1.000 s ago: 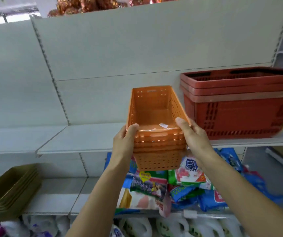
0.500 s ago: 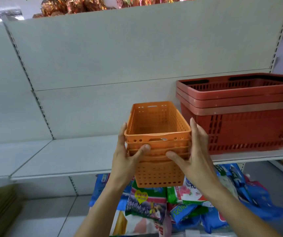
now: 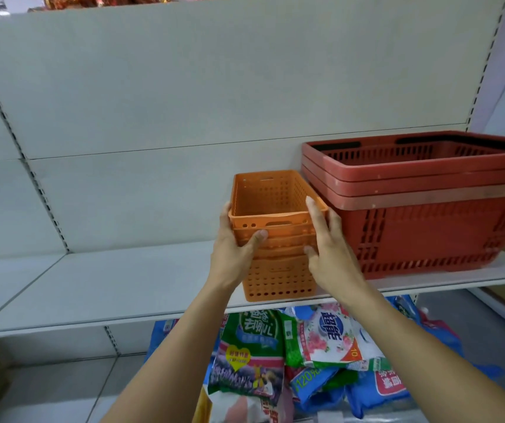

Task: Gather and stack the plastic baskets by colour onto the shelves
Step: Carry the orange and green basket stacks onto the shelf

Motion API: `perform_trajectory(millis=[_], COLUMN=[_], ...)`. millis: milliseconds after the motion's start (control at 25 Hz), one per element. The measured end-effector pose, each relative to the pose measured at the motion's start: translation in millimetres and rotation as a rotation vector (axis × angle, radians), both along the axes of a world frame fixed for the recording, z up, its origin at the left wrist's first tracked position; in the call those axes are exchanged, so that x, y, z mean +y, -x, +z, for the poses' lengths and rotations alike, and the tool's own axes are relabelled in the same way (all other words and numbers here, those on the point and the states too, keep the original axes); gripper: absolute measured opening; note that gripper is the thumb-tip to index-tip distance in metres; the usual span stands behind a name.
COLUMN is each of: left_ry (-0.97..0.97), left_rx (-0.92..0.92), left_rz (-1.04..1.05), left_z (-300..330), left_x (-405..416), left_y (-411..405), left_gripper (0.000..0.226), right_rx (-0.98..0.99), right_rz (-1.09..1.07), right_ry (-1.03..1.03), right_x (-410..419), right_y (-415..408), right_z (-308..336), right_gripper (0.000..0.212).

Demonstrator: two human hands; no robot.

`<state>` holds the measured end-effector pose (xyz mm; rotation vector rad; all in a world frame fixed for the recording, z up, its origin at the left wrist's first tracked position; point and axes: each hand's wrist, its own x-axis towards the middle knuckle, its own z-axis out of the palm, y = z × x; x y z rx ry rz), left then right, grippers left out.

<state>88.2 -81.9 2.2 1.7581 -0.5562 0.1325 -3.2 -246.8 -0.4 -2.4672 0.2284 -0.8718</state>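
Orange baskets [image 3: 275, 239], nested in a stack, stand at the front edge of the shelf [image 3: 117, 285], their base about level with its lip. Both hands grip the stack at its near end. The left hand [image 3: 234, 254] wraps the left side, its thumb laid across the front over the second rim and its fingers behind the left wall. The right hand [image 3: 332, 251] is pressed flat against the right side, its fingers pointing up to the top rim and its thumb hooked onto the front at a lower rim. Both hands are closed about the stack, one on each side.

Just to the right, nearly touching the right hand, stand red baskets [image 3: 428, 218], much larger and also nested, three rims showing one above the other. They sit on the same shelf and reach its right end. The orange stack is lower than the red one.

Left of the orange stack the shelf is bare grey metal, backed by a pale panel [image 3: 184, 87]. Under the shelf lie bright packets [image 3: 330, 334] in green, blue and white, heaped on a lower shelf between the two forearms.
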Motion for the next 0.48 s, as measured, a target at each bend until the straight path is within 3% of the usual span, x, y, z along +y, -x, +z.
perform_trajectory(millis=[160,320,480], left_ry=[-0.148,-0.273,-0.329], left_rx=[-0.041,-0.253,-0.251], left_rz=[0.052,0.128,0.308], left_z=[4.8,-24.2,-85.0], left_x=[2.9,35.7,90.1], left_y=[9.7,70.5,130.1], left_gripper=[0.080,0.071,0.055], right_rx=[0.096,0.045,0.000], right_rz=[-0.029,0.035,0.183], right_ry=[0.012,0.013,-0.010], right_x=[4.7,33.9,75.9], right_y=[11.7,54.2,96.6], right_z=[5.0,-26.2,-77.9], right_gripper=[0.090,0.067,0.050])
